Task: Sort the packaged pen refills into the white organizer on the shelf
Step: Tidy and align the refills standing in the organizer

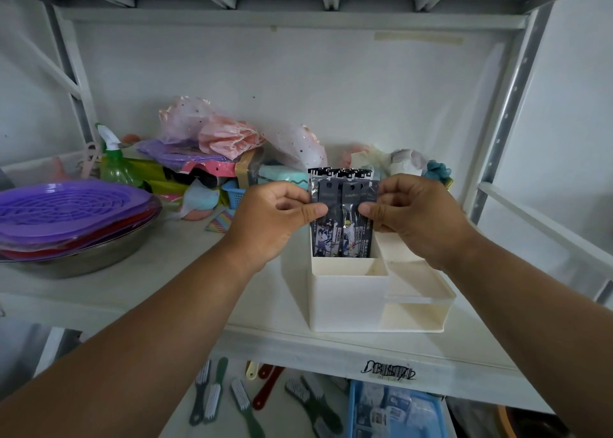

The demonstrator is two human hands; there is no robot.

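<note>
Both hands, left hand (275, 218) and right hand (414, 215), pinch the dark printed plastic refill packets (343, 218) upright in the tall back compartment of the white plastic organizer (348, 298); square edges, then press down evenly.

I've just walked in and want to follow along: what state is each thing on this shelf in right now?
Dark packaged pen refills: upright, lower ends in the organizer's tall back compartment.
White plastic organizer: standing on the shelf, front compartments showing nothing inside.
Left hand: pinching the packs' left edge.
Right hand: pinching their right edge.
Purple plastic strainer: stacked on a metal bowl.
</note>
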